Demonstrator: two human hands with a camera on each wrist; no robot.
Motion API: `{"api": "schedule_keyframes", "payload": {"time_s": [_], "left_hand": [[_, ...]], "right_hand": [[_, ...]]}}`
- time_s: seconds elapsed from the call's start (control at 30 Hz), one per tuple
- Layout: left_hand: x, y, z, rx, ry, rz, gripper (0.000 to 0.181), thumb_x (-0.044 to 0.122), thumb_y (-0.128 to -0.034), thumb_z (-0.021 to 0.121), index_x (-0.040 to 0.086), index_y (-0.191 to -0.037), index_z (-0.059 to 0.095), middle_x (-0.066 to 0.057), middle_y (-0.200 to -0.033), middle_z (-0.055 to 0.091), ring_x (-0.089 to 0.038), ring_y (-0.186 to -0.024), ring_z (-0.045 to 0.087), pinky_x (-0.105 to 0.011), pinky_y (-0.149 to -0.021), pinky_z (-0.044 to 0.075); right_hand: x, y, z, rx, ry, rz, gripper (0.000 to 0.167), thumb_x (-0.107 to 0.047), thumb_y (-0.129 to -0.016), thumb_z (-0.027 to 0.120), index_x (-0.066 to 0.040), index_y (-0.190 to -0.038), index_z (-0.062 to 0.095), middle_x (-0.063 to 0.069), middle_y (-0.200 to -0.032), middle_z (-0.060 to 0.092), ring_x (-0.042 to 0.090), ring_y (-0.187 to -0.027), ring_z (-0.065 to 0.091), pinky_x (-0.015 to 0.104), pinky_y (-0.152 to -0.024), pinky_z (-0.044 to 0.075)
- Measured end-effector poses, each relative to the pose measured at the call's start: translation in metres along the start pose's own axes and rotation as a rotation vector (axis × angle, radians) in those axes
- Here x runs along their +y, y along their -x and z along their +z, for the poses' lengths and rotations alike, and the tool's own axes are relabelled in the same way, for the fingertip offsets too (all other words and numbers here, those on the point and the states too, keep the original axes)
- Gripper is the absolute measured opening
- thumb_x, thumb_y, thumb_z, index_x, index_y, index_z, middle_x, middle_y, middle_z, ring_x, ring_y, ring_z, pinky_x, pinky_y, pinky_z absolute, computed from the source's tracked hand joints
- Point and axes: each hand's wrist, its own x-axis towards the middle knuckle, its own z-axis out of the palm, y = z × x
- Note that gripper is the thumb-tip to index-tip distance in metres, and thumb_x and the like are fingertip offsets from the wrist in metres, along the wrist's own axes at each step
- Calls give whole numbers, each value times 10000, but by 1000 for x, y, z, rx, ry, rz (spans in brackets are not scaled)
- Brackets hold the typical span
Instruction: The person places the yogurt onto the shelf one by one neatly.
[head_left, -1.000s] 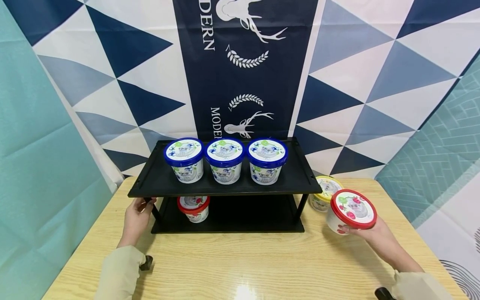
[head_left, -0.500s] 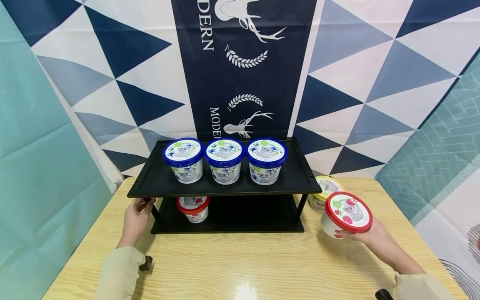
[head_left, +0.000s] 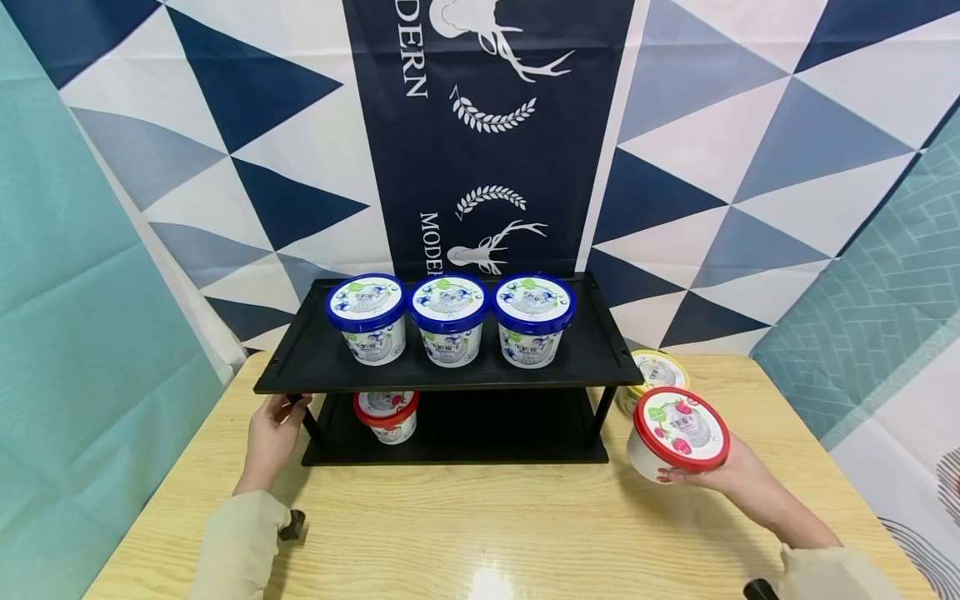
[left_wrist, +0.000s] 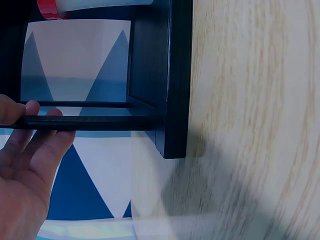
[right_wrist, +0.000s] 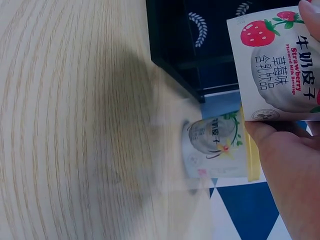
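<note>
My right hand [head_left: 723, 471] grips a white strawberry milk tub [head_left: 678, 433] with a red lid, held above the table right of the rack. In the right wrist view the strawberry print on the tub's side [right_wrist: 280, 65] faces the camera. At the rack's left front, my left hand [head_left: 272, 435] has its fingers curled round the thin black post [left_wrist: 100, 123]. The black two-tier rack [head_left: 480, 377] bears three blue-lidded tubs [head_left: 450, 321] in a row on top. Another red-lidded tub [head_left: 387, 417] stands on its lower shelf, toward the left.
A yellow-lidded tub [head_left: 658, 371] stands behind the held tub, at the rack's right side; the held tub partly covers it in the head view. The wooden table [head_left: 465, 517] extends toward me. A patterned cloth [head_left: 675, 150] hangs behind the rack.
My right hand has carried the red-lidded tub left, toward the rack, and slightly nearer to me. The left hand and the rack have stayed in place.
</note>
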Motion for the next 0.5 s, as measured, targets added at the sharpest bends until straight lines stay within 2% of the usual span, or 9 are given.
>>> {"api": "schedule_keyframes", "payload": {"time_s": [0.13,0.23,0.5], "left_hand": [[2,1,-1,-11,17,-13,240,166,-989,431,67,-1177,544,-167,-1190,588,-242,-1138,541,-274,-963,462],[2,1,-1,-18,36,-11,239,167,-993,422,57,-1173,534,-184,-1209,567,-304,-1169,526,-425,-999,440],[3,1,0,-2,17,5,220,146,-987,430,54,-1149,548,-171,-1175,593,-276,-1118,533,-410,-993,448]], "right_hand": [[-3,1,4,-6,-9,-28,769,-43,-755,745,15,-1384,306,-320,-1123,515,-125,-997,494,160,-766,514],[-6,1,6,-21,-6,-25,766,-59,-753,749,17,-1379,312,-316,-1121,519,-115,-996,497,168,-770,514],[-10,1,12,-45,-20,-28,774,-76,-749,755,9,-1374,306,-279,-1132,524,-81,-1001,503,193,-782,525]]}}
